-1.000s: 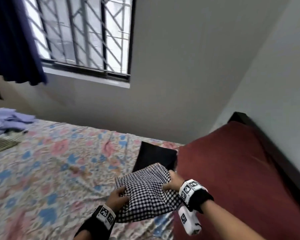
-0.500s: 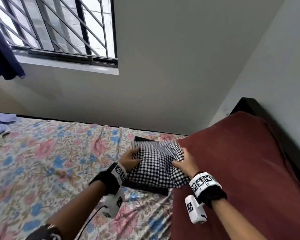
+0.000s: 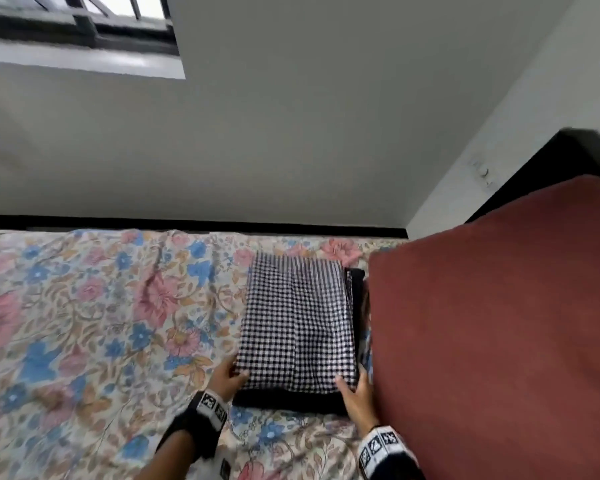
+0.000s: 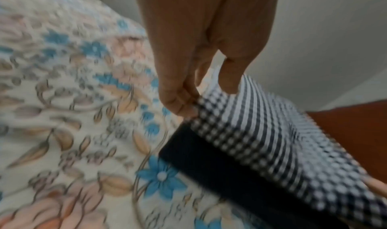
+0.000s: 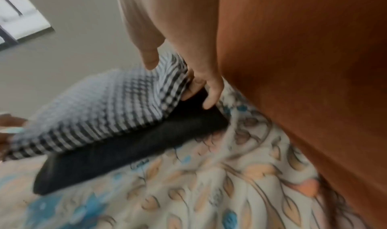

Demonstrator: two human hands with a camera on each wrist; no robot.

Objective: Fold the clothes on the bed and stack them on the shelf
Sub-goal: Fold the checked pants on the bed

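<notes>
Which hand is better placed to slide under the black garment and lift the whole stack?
Right, probably. The right hand has fingers already down at the black garment, below the checked cloth. The left hand only pinches the checked cloth's near corner, above the black layer.

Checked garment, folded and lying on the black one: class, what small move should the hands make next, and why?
Probably lift both together: the left hand and right hand grip the near corners of the checked garment, stacked on the folded black garment.

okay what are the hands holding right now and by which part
Both hold the folded checked garment by its near corners: left hand pinches the near-left corner, right hand grips the near-right one.
</notes>
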